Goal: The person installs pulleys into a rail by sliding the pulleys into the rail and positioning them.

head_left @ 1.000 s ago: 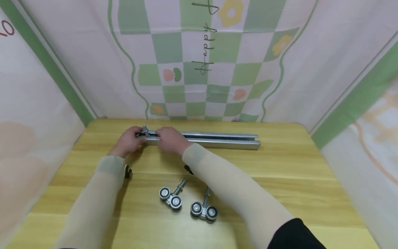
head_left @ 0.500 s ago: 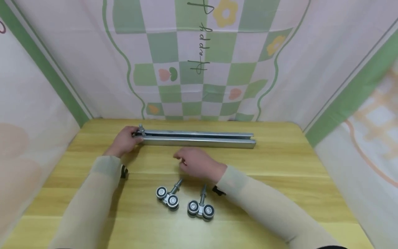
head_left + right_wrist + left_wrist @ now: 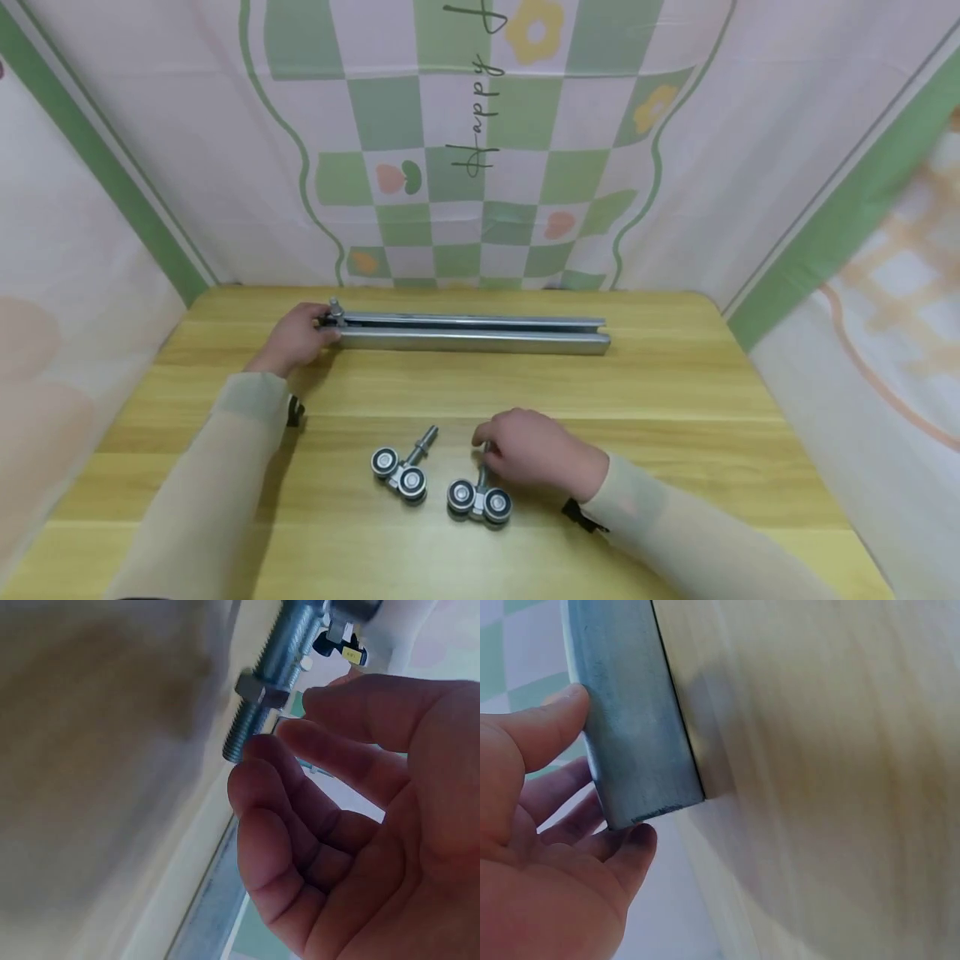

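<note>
My left hand (image 3: 294, 340) holds the left end of a U-shaped metal rail (image 3: 472, 342), thumb at its edge and fingers around the end, as the left wrist view shows. At that same end a bolt of a roller trolley (image 3: 337, 313) sticks up out of the slot; its wheels are hidden. My right hand (image 3: 542, 450) is over the bolt of the right loose roller trolley (image 3: 480, 502). In the right wrist view its fingers bend loosely beside the threaded bolt (image 3: 277, 656) and nut, with thumb and fingers apart. Another roller trolley (image 3: 401, 473) lies just left.
The rail lies along the back of the wooden table (image 3: 675, 400), close to a hanging cloth (image 3: 517, 179) with green checks. More cloth (image 3: 847, 208) closes off both sides.
My right hand has left the rail and come back toward me and right, down to the right loose roller trolley. The left hand stays at the rail's end.
</note>
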{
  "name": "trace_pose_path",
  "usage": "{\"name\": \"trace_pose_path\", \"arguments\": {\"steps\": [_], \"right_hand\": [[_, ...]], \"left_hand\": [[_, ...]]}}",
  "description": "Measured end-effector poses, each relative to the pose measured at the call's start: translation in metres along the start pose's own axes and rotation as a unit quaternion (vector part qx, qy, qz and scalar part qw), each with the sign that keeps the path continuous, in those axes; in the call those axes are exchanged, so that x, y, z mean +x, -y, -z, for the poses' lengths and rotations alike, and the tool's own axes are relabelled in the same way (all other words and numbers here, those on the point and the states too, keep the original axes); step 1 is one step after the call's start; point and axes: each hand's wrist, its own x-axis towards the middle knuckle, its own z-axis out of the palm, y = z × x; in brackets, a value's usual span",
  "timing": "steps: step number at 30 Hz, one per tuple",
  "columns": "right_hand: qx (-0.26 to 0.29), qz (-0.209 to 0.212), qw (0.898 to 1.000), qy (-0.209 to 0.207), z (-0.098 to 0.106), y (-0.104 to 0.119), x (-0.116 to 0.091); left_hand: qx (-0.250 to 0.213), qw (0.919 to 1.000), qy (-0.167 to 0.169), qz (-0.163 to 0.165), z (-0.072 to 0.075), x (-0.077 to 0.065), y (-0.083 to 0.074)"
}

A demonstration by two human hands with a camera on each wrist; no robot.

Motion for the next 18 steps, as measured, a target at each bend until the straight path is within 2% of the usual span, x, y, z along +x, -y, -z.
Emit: {"name": "trace_pose_path", "arguments": {"steps": [6,18], "right_hand": [[0.03,-0.002,0.999,0.028,-0.0074,-0.0018,-0.0052],[0.052,-0.001,0.998,0.031,-0.01,-0.0027,-0.0032]], "left_hand": [[0.012,0.9999,-0.002,-0.001,-0.0004,0.0006,-0.0002],[-0.006,0.9997,0.01,0.023,-0.0003,0.0038,0.0027]]}}
